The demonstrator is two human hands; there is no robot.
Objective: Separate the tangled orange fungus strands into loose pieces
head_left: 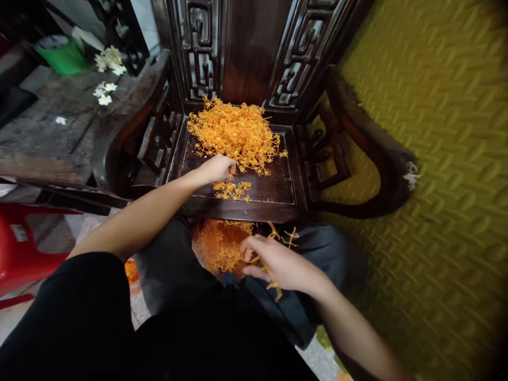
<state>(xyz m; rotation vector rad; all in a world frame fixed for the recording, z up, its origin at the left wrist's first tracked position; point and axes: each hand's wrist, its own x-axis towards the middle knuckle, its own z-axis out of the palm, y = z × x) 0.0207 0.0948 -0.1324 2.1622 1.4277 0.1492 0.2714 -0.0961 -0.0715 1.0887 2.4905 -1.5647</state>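
Note:
A heap of small orange plastic sprigs lies on the seat of a dark carved wooden chair. My left hand reaches onto the seat, its fingers closed at the near edge of the heap. A few loose sprigs lie just below that hand. Lower down, over my lap, my right hand is closed on an orange sprig whose branches stick out above the fingers. A second mass of orange pieces sits below the seat's front edge, left of my right hand.
A dark wooden table at the left carries white plastic flowers and a green container. A red plastic stool stands at lower left. A yellow-green woven mat fills the right side.

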